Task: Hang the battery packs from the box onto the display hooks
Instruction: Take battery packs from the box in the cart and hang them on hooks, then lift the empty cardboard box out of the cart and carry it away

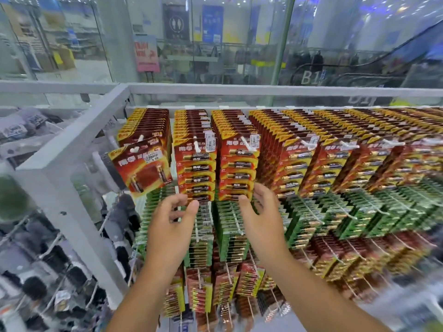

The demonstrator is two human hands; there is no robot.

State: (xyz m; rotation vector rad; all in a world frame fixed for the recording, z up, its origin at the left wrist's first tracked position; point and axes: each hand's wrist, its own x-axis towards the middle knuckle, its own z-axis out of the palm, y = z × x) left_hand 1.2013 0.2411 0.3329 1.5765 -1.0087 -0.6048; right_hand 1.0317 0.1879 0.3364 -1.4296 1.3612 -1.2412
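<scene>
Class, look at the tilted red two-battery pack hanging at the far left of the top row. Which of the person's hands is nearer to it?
Left. The left hand is just below the tilted red two-battery pack, slightly to its right. The right hand is farther right, under the third column.

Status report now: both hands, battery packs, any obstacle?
Left hand open, empty. Right hand open, at the red packs. Tilted pack on leftmost hook. No box visible; nothing blocking.

Glass partition (pixel 215 44) behind white metal frame (pixel 72 149), bright shop lighting
</scene>
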